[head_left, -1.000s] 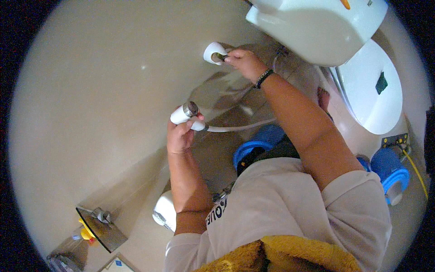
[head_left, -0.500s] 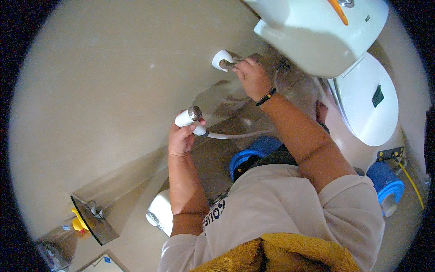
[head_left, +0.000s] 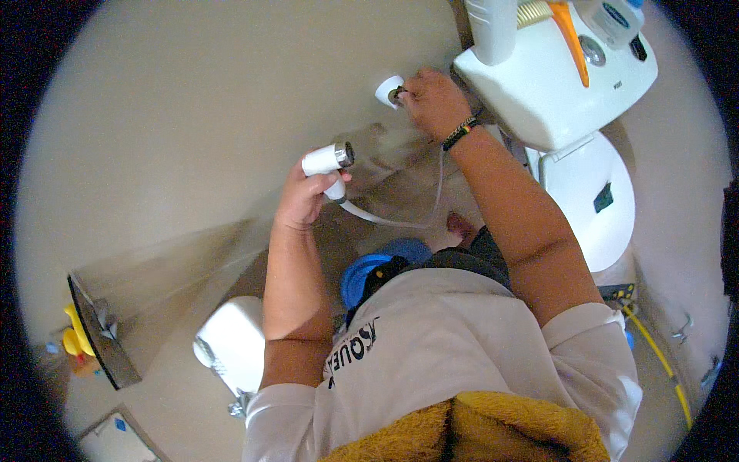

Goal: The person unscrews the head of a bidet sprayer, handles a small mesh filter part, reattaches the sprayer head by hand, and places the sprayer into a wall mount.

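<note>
My left hand is closed around a white hand sprayer with a silver head, which points to the right. A thin white hose hangs from the sprayer's lower end and curves up toward my right forearm. At the beige wall, my right hand has its fingers bent and drawn together beside a white curved wall holder. A small dark metallic part shows in the holder's opening, next to my fingertips. Whatever my right fingers grip is mostly hidden by the hand.
A white toilet cistern stands at the upper right, bearing bottles and an orange-handled item. Below it is the closed toilet lid. A blue bucket, a washbasin and a dark shelf are also around me.
The view has shifted, bringing more of the cistern top into sight. The sprayer is nearer the wall holder, and its head has turned more to the right. My right hand stays at the holder.
</note>
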